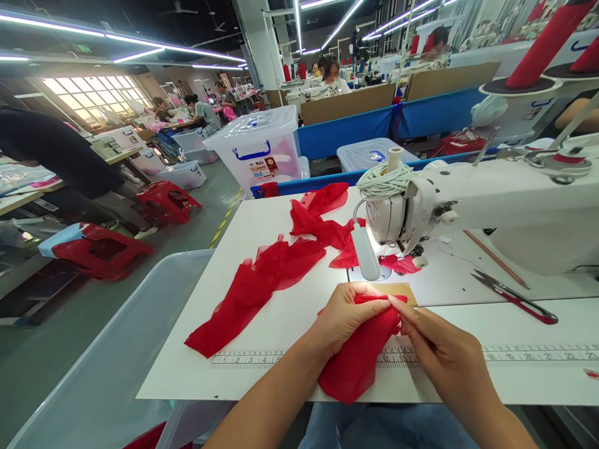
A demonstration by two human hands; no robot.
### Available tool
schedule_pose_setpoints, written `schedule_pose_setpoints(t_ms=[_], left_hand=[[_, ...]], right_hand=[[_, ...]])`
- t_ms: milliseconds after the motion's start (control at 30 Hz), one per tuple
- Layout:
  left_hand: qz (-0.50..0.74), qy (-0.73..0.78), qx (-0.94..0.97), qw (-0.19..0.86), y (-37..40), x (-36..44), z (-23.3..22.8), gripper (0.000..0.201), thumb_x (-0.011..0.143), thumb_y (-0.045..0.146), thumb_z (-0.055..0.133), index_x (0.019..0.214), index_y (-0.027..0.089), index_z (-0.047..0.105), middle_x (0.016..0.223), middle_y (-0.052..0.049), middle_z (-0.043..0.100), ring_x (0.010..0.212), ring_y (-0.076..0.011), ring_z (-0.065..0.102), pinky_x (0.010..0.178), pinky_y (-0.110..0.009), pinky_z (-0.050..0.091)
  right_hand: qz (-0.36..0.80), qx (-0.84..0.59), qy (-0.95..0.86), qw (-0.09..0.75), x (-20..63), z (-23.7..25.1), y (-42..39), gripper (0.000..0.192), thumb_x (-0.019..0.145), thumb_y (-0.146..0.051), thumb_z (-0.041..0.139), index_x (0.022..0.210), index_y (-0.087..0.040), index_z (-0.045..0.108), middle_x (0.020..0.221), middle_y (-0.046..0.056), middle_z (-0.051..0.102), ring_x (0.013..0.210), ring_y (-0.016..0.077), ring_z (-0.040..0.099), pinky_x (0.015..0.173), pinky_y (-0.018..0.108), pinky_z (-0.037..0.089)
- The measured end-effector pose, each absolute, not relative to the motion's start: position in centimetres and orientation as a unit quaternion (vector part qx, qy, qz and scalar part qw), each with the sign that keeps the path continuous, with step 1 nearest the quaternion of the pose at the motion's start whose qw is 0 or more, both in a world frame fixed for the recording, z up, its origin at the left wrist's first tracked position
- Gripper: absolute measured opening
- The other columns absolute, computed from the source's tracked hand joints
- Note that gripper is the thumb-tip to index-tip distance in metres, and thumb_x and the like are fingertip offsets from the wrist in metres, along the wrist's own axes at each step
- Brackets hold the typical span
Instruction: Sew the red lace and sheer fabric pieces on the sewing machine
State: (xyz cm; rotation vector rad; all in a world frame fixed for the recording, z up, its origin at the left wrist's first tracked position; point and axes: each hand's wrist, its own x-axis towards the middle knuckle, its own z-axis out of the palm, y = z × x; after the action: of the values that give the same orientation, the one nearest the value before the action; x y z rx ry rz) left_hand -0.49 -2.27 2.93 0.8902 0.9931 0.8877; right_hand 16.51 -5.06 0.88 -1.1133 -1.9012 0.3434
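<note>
Both of my hands pinch a piece of sheer red fabric (353,365) over the front of the sewing table. My left hand (344,315) is closed on its upper edge, thumb pointing right. Fingertips of my right hand (444,349) meet the left thumb at the fabric's top right corner. The cloth hangs below the hands across the printed ruler (248,358) towards the table edge. Just behind them stands the white sewing machine (397,212), with more red fabric (344,234) by its needle area. Another red strip (262,280) lies to the left.
Thread snips (515,296) and a brown stick (496,259) lie right of the machine. A translucent bin (116,349) sits against the table's left side. Beyond the table are a lidded plastic box (262,149) and red stools (103,249). A person in dark clothing (56,149) bends at far left.
</note>
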Motion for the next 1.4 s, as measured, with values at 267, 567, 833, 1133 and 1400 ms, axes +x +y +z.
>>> schedule_pose_setpoints(t_ms=[267, 567, 833, 1133, 1400], left_hand=[[0.392, 0.421, 0.372, 0.729, -2.0, -0.9, 2.7, 0.032, 0.065, 0.039, 0.084, 0.073, 0.012, 0.068, 0.067, -0.002, 0.067, 0.059, -0.0117, 0.059, 0.057, -0.021, 0.045], [0.385, 0.428, 0.377, 0.726, -2.1, -0.9, 2.8, 0.036, 0.065, 0.042, 0.082, 0.072, 0.011, 0.068, 0.064, -0.003, 0.064, 0.055, -0.0128, 0.059, 0.052, -0.021, 0.044], [0.391, 0.46, 0.382, 0.7, -2.2, -0.7, 2.9, 0.031, 0.068, 0.04, 0.081, 0.076, 0.011, 0.071, 0.067, -0.005, 0.067, 0.056, -0.0141, 0.06, 0.053, -0.023, 0.045], [0.395, 0.47, 0.391, 0.685, -2.3, -0.6, 3.1, 0.025, 0.07, 0.035, 0.08, 0.073, 0.011, 0.07, 0.07, -0.003, 0.067, 0.061, -0.0116, 0.058, 0.055, -0.02, 0.043], [0.385, 0.47, 0.39, 0.692, -2.4, -0.6, 3.4, 0.024, 0.072, 0.034, 0.078, 0.075, 0.012, 0.071, 0.07, -0.004, 0.067, 0.062, -0.0138, 0.059, 0.057, -0.022, 0.044]], right_hand=[[0.392, -0.515, -0.604, 0.464, 16.7, -1.0, -5.1, 0.031, 0.086, -0.041, 0.059, 0.108, -0.026, 0.075, 0.063, -0.001, 0.066, 0.059, 0.0144, 0.062, 0.055, 0.022, 0.054], [0.188, -0.45, -0.736, 0.47, 17.2, 0.8, -4.9, 0.035, 0.091, -0.021, 0.05, 0.119, -0.032, 0.069, 0.068, -0.002, 0.063, 0.058, 0.011, 0.06, 0.055, 0.018, 0.05], [0.002, -0.438, -0.813, 0.384, 17.4, -0.3, -5.2, 0.052, 0.092, -0.013, 0.044, 0.14, -0.032, 0.049, 0.091, 0.001, 0.073, 0.078, 0.0131, 0.07, 0.057, 0.019, 0.051], [-0.018, -0.452, -0.809, 0.375, 16.9, 0.2, -5.5, 0.046, 0.094, -0.014, 0.041, 0.136, -0.032, 0.051, 0.088, 0.001, 0.072, 0.073, 0.0137, 0.069, 0.051, 0.02, 0.049], [-0.048, -0.428, -0.839, 0.332, 18.0, 0.0, -5.2, 0.05, 0.095, -0.014, 0.042, 0.142, -0.03, 0.046, 0.09, 0.001, 0.072, 0.074, 0.0111, 0.069, 0.055, 0.017, 0.049]])
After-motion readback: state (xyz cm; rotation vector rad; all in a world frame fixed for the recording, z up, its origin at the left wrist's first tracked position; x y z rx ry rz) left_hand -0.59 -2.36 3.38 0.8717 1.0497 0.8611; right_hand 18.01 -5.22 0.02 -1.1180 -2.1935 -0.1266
